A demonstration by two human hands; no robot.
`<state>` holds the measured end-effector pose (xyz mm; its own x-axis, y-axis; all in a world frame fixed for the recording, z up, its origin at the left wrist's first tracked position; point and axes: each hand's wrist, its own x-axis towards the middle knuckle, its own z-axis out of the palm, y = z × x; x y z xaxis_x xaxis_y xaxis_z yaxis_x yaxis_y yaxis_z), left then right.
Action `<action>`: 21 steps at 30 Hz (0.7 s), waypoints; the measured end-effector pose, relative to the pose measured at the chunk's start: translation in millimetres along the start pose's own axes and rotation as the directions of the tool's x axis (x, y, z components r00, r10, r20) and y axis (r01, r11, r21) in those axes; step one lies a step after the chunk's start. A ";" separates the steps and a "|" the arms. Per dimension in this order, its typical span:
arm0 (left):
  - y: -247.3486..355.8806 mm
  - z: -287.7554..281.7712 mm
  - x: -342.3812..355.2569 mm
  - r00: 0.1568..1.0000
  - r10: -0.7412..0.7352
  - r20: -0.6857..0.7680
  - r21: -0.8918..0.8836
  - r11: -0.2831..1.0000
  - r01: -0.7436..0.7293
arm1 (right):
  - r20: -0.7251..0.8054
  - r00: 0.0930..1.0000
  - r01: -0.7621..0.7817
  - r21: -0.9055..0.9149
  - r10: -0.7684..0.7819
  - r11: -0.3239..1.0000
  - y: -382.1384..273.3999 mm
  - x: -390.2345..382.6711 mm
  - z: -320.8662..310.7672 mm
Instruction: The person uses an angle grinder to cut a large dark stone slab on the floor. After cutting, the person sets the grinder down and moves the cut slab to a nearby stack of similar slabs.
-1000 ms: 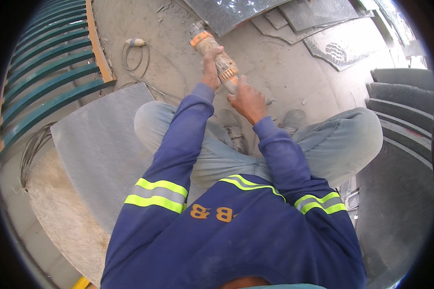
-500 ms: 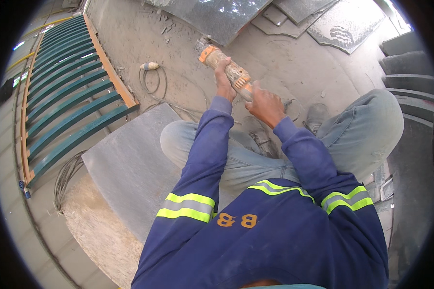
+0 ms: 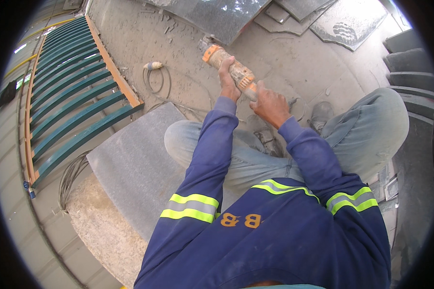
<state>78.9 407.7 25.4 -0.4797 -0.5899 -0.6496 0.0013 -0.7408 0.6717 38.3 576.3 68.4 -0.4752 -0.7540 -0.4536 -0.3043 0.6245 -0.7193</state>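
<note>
A dust-covered orange angle grinder (image 3: pixel 229 66) is held out in front of me in both hands. My left hand (image 3: pixel 228 79) wraps round the middle of its body, and my right hand (image 3: pixel 271 105) grips its rear end. The grinder's head meets the near edge of a dark grey stone slab (image 3: pixel 212 17) at the top of the view. I cannot make out the disc there, nor whether it is spinning.
Flat stone pieces (image 3: pixel 349 24) lie at the far right, with upright dark slabs (image 3: pixel 410 62) below them. A green slatted rack (image 3: pixel 72 91) stands left. A cable with a plug (image 3: pixel 153 65) loops over the dusty floor. Beside my left knee lies a grey slab (image 3: pixel 135 164).
The whole view has shifted slightly, so things appear a little further right. Both hands keep the same hold on the grinder, whose head is still at the slab's edge.
</note>
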 end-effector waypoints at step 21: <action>-6.0 -9.5 10.9 1.000 -0.007 0.018 0.027 1.000 0.006 | -0.020 1.000 0.018 0.002 -0.018 1.000 1.3 -1.2 0.7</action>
<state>82.0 402.7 11.0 -0.4953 -0.5791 -0.6475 -0.0254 -0.7354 0.6772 39.1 577.9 67.6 -0.4864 -0.7606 -0.4299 -0.3108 0.6105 -0.7285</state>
